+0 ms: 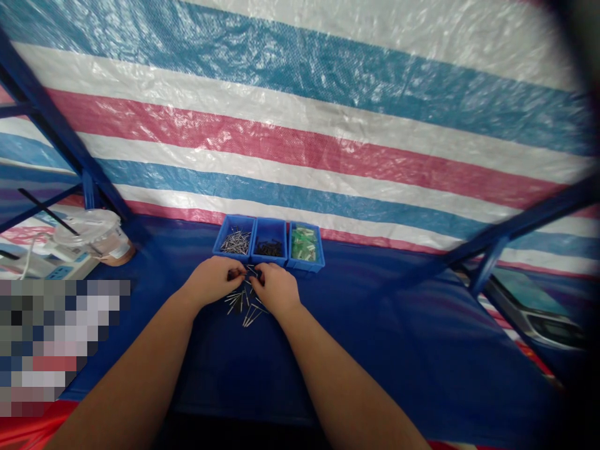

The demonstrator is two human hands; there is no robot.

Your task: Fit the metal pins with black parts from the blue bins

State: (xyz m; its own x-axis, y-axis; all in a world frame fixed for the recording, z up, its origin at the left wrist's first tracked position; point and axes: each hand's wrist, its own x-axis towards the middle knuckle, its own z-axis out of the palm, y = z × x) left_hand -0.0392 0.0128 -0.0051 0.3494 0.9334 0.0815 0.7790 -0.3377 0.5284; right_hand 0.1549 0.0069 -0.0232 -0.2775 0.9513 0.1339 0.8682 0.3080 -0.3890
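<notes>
Above a loose pile of thin, silvery, nail-like pieces (253, 315) on the blue table, my two hands are close together. With fingertips closed in a pinch, my left hand (213, 282) is at the pile's left side. Facing it, my right hand (280, 289) is closed too, thumb against fingers. Thin pieces show between the hands, but which of them each one grips is too small to tell. Just beyond stand three blue bins: the left bin (217, 248) has silvery nail-like pieces, the middle bin (269, 258) small black parts, the right bin (305, 265) green and whitish pieces.
A striped plastic sheet (328, 134) hangs behind the blue table (375, 350). Left are a lidded plastic cup (96, 231) with a black straw and a power strip (65, 270). Blue metal frame bars (525, 219) slant at both sides. A scale-like device (539, 306) is at right.
</notes>
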